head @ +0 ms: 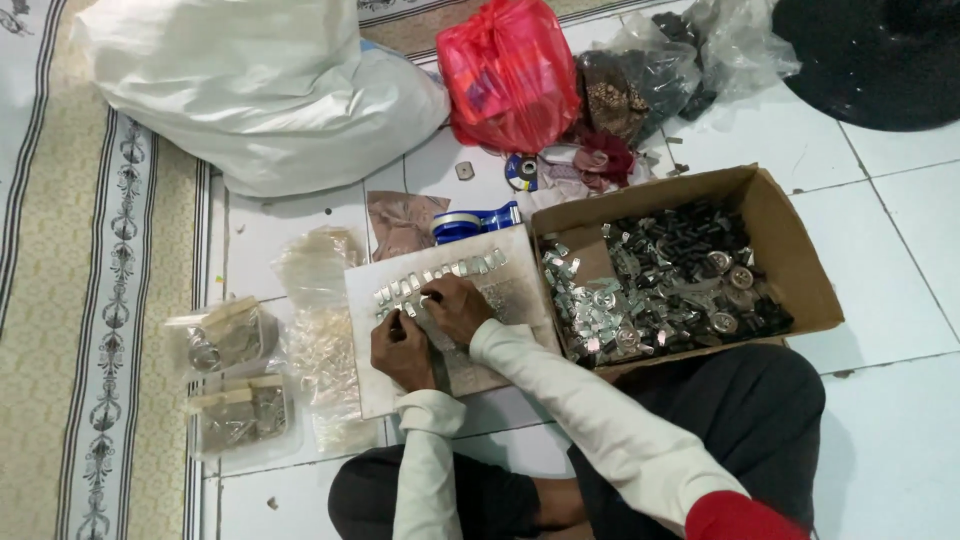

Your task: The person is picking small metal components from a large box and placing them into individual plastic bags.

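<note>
- We see small silvery metal clips (440,275) lined up in a row along the far edge of a square grey board (515,300); row runs from the far-right corner down toward the left edge. Both hands sit mid-board, just under the row.
- Right hand (455,308): fingers curled, tips pinched at a clip near the row's left half. Looks like a pinch on one clip, but too small to confirm what's between the tips.
- Left hand (400,350): clenched, fingers folded round sth small and dark at the thumb. Can't tell what it is.
- Risk 1, our read: hands are touching/crowding each other w/ the row just beside the knuckles. A wrist slip could sweep the laid-out clips out of line or off the board's far edge.
- Risk 2: board lies on the tile floor (900,300), partly over clear plastic bags (320,330) at its left edge. Uneven support, so pressing down prob rocks it and the clips slide.
- Risk 3: cardboard box (790,250) of mixed dark and silvery parts touches the board's right edge. Right sleeve (590,410) passes close to the box's near-left corner; a snag could tip parts out.
- Risk 4: blue tape dispenser (475,222) sits at the board's far edge, just beside the row's right end. A nudge pushes it into the clips.
- Further out: red bag (510,70), white sack (260,90), two small clear packs (235,375) left of the board. Well apart, low concern.
</note>
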